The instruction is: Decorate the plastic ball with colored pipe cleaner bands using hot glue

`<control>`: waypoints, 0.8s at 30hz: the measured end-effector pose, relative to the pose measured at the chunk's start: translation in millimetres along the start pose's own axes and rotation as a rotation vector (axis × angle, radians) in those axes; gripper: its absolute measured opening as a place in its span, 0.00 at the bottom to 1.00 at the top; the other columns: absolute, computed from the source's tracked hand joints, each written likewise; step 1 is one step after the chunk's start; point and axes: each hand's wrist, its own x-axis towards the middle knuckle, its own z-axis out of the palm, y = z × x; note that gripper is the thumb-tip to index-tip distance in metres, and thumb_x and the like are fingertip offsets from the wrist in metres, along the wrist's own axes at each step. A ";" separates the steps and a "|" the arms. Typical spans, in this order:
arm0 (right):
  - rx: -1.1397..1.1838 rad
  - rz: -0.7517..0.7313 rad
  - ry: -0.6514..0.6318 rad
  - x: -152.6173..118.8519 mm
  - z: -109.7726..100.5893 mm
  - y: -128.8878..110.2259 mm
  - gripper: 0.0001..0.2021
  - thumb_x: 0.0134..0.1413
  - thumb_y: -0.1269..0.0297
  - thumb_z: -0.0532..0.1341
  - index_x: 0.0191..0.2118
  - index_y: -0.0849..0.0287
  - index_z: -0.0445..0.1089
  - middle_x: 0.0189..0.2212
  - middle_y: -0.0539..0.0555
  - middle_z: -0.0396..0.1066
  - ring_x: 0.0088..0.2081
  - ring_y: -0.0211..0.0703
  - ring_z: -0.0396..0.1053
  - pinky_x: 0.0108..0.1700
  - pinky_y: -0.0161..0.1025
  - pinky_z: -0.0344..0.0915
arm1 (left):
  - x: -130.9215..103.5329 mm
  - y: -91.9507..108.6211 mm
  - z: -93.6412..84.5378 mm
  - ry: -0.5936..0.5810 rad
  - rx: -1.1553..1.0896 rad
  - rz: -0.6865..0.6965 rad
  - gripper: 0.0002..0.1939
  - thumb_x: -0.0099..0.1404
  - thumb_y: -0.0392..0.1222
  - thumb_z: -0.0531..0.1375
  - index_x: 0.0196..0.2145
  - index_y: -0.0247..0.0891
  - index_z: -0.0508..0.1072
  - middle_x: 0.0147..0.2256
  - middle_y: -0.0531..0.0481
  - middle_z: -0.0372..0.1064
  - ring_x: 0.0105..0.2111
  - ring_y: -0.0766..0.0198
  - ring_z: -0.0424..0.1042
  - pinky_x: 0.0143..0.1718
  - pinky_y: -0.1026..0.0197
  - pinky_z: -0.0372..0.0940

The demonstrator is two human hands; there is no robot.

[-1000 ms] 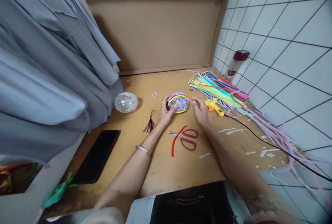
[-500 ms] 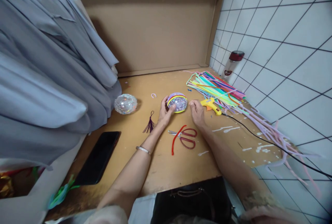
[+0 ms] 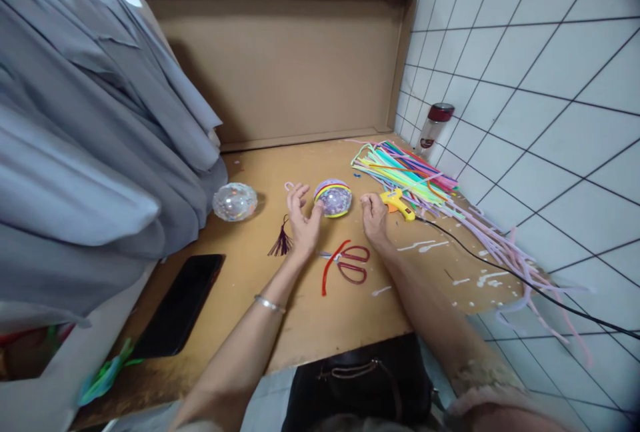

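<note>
A clear ball [image 3: 336,200] banded with purple, red and yellow fuzzy strips rests on the table in the middle of the head view. At its left side my left hand [image 3: 303,222] is open, fingers spread, the thumb close against the ball; whether it touches I cannot tell. To the right of the ball my right hand [image 3: 374,217] is closed, its fingertips pressed together. Anything pinched there is too small to make out. Just beyond that hand lies a yellow glue gun [image 3: 399,204]. Red-handled scissors [image 3: 353,265] and a red pipe cleaner [image 3: 332,269] lie nearer me.
A second clear ball [image 3: 235,202] sits at left, near grey cloth [image 3: 100,119]. A dark tassel [image 3: 281,243] and a phone [image 3: 180,305] lie on the left side. Pipe cleaners [image 3: 405,169], a bottle [image 3: 434,129] and a black cord [image 3: 480,255] occupy the right, beside a tiled wall.
My left hand has let go of the banded ball and spread its fingers to the left. My right hand stays closed in much the same place. The view has shifted slightly.
</note>
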 end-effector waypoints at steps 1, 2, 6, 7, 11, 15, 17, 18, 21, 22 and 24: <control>0.000 -0.002 0.011 -0.2 0.1 -0.1 0.13 0.64 0.55 0.48 0.32 0.53 0.63 0.30 0.53 0.70 0.36 0.46 0.66 0.44 0.44 0.66 | -9.3 21.7 0.7 -0.019 -0.009 0.040 0.24 0.63 0.56 0.62 0.52 0.41 0.70 0.60 0.38 0.61 0.65 0.46 0.59 0.65 0.39 0.58; -0.002 -0.005 0.018 -0.6 0.3 -0.3 0.14 0.64 0.55 0.48 0.31 0.53 0.63 0.30 0.53 0.70 0.36 0.46 0.66 0.43 0.44 0.65 | -21.9 44.0 1.2 -0.061 -0.026 0.079 0.21 0.64 0.54 0.61 0.51 0.42 0.71 0.59 0.39 0.62 0.64 0.46 0.61 0.65 0.39 0.58; -0.007 0.005 0.027 -1.9 0.1 -0.9 0.15 0.65 0.53 0.49 0.30 0.52 0.62 0.29 0.53 0.69 0.34 0.46 0.66 0.41 0.43 0.63 | -102.4 106.0 -5.2 -0.747 -0.128 0.064 0.15 0.69 0.52 0.55 0.51 0.59 0.76 0.53 0.49 0.72 0.57 0.51 0.71 0.63 0.43 0.65; -0.005 0.008 0.031 -2.0 0.1 -0.9 0.16 0.65 0.53 0.49 0.29 0.52 0.62 0.28 0.52 0.68 0.34 0.46 0.65 0.41 0.43 0.63 | -127.8 108.4 -10.2 -1.032 -0.191 0.021 0.16 0.70 0.53 0.54 0.53 0.63 0.74 0.52 0.51 0.74 0.55 0.54 0.72 0.60 0.48 0.68; 0.000 0.013 0.062 -1.5 0.5 0.1 0.18 0.66 0.51 0.47 0.28 0.52 0.61 0.27 0.52 0.68 0.33 0.45 0.65 0.40 0.43 0.63 | -224.3 67.7 -40.9 -1.436 -0.213 -0.329 0.23 0.69 0.57 0.56 0.59 0.53 0.73 0.59 0.49 0.71 0.61 0.54 0.69 0.64 0.49 0.63; 0.007 0.023 0.067 -1.6 1.1 1.8 0.18 0.66 0.50 0.47 0.29 0.52 0.62 0.27 0.52 0.69 0.33 0.45 0.65 0.39 0.43 0.63 | -270.4 13.3 -64.9 -1.262 0.256 -0.403 0.24 0.71 0.50 0.51 0.62 0.50 0.69 0.68 0.46 0.58 0.70 0.52 0.55 0.71 0.43 0.50; 0.005 0.025 0.064 -2.3 1.2 2.2 0.18 0.66 0.50 0.47 0.29 0.52 0.62 0.27 0.52 0.69 0.33 0.45 0.65 0.39 0.43 0.63 | -272.5 2.2 -63.4 -1.176 0.497 -0.374 0.27 0.70 0.46 0.52 0.66 0.46 0.64 0.67 0.41 0.60 0.68 0.49 0.58 0.70 0.42 0.52; 0.004 0.024 0.064 -2.8 1.2 2.1 0.18 0.66 0.50 0.47 0.29 0.52 0.62 0.27 0.52 0.69 0.33 0.45 0.65 0.39 0.43 0.62 | -271.0 0.4 -59.0 -1.148 0.604 -0.380 0.27 0.71 0.44 0.50 0.65 0.43 0.65 0.64 0.40 0.64 0.66 0.49 0.62 0.69 0.42 0.54; 0.002 0.004 0.065 -4.9 1.0 0.8 0.18 0.66 0.50 0.47 0.28 0.52 0.62 0.27 0.53 0.69 0.33 0.45 0.65 0.38 0.43 0.62 | -265.2 0.9 -37.0 -1.133 0.800 -0.374 0.24 0.71 0.43 0.51 0.60 0.36 0.71 0.58 0.34 0.71 0.61 0.44 0.67 0.66 0.39 0.58; 0.001 -0.008 0.064 -5.6 0.8 0.2 0.18 0.66 0.50 0.47 0.29 0.52 0.62 0.27 0.53 0.69 0.33 0.46 0.65 0.39 0.43 0.62 | -263.7 0.8 -28.9 -1.123 0.828 -0.385 0.23 0.70 0.44 0.52 0.59 0.37 0.72 0.56 0.34 0.73 0.60 0.43 0.69 0.64 0.38 0.60; -0.007 -0.028 0.065 -6.7 0.3 -0.9 0.18 0.66 0.50 0.47 0.29 0.52 0.62 0.27 0.54 0.69 0.33 0.46 0.65 0.39 0.43 0.62 | -260.2 -2.0 -15.4 -1.099 0.794 -0.406 0.20 0.70 0.43 0.54 0.57 0.40 0.74 0.51 0.37 0.76 0.57 0.44 0.71 0.60 0.40 0.65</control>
